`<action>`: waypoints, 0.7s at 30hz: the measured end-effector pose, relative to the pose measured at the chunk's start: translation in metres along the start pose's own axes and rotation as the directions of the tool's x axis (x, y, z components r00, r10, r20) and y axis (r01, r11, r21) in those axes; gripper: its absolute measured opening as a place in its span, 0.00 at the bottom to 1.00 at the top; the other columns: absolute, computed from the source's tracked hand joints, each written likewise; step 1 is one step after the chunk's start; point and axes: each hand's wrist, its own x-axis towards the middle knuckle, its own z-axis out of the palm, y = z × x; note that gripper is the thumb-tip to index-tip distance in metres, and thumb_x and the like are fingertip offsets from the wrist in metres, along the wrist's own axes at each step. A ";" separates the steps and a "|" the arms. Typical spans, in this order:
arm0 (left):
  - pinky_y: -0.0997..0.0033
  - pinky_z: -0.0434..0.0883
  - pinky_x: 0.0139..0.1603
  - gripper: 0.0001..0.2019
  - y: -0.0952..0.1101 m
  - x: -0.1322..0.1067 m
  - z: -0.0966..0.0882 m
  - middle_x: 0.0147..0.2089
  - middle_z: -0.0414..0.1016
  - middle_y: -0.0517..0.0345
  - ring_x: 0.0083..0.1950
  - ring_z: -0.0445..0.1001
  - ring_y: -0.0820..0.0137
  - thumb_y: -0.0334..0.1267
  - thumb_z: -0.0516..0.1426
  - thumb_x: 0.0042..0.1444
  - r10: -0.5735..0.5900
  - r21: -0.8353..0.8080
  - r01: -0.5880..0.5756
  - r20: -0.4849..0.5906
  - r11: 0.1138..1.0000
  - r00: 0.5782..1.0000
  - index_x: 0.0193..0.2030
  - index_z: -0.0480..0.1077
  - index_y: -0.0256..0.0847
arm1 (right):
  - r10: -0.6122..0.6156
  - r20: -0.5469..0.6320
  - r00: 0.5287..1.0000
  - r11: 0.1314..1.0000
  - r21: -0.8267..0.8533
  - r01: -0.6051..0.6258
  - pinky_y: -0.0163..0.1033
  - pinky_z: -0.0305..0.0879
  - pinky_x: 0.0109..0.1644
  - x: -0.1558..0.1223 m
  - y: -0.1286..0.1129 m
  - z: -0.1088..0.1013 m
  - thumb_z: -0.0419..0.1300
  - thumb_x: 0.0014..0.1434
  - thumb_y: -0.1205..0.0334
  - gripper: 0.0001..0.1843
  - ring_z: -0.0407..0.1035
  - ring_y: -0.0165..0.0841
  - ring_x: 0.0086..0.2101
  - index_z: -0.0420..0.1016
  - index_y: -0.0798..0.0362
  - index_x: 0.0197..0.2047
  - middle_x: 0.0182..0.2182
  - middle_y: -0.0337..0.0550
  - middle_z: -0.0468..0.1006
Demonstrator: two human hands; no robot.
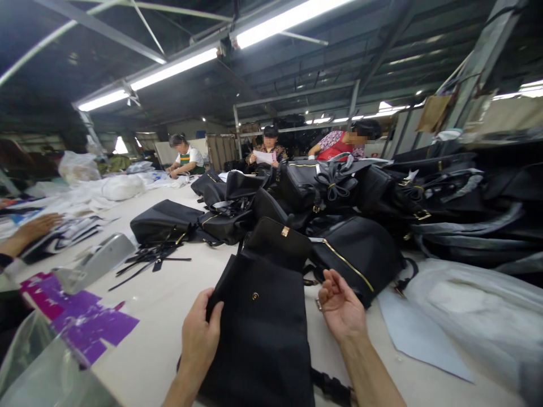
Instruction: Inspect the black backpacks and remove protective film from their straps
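A black backpack [267, 333] lies on the table in front of me, its flap [278, 246] folded back toward the pile. A gold clasp [285, 231] shows on the flap, and a small round gold fitting [255, 296] on the bag's front. My left hand [201, 328] grips the bag's left edge, thumb on the front and fingers partly hidden behind. To the right of the bag, my right hand [341, 305] is turned palm up with loosely curled fingers and nothing visible in it. A strap with a black buckle [333, 387] comes out at the bag's lower right.
Many black bags [331, 192] are heaped across the table. A tape dispenser [97, 260] and purple sheet [95, 319] are at left, beside a co-worker's hand [40, 226]. Clear plastic wrapping [470, 305] and pale paper [419, 333] lie at right. Several people work beyond.
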 end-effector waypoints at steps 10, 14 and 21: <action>0.60 0.74 0.42 0.15 -0.012 0.002 0.004 0.37 0.78 0.55 0.39 0.77 0.57 0.51 0.54 0.55 -0.072 -0.048 0.072 0.000 0.996 0.997 0.42 0.68 0.45 | 0.047 0.015 0.999 0.982 -0.182 -0.044 0.29 0.72 0.25 -0.006 0.016 0.009 0.73 0.42 0.64 0.21 0.76 0.29 0.28 0.79 0.50 0.42 0.40 0.36 0.82; 0.59 0.73 0.44 0.16 -0.011 0.003 0.003 0.39 0.78 0.54 0.42 0.77 0.56 0.53 0.54 0.53 -0.097 -0.060 0.098 0.014 0.993 0.995 0.42 0.68 0.45 | 0.105 0.136 0.985 0.985 -0.149 -0.084 0.32 0.74 0.32 -0.012 0.015 0.017 0.74 0.44 0.57 0.23 0.77 0.29 0.32 0.80 0.48 0.45 0.43 0.40 0.82; 0.51 0.73 0.48 0.20 -0.016 0.006 0.005 0.43 0.78 0.49 0.45 0.77 0.52 0.55 0.53 0.53 -0.132 -0.043 0.134 0.052 0.990 0.990 0.45 0.67 0.43 | -0.048 0.228 0.973 0.968 -0.228 0.101 0.35 0.72 0.32 -0.014 0.017 0.022 0.72 0.47 0.51 0.17 0.75 0.33 0.32 0.83 0.49 0.39 0.32 0.41 0.82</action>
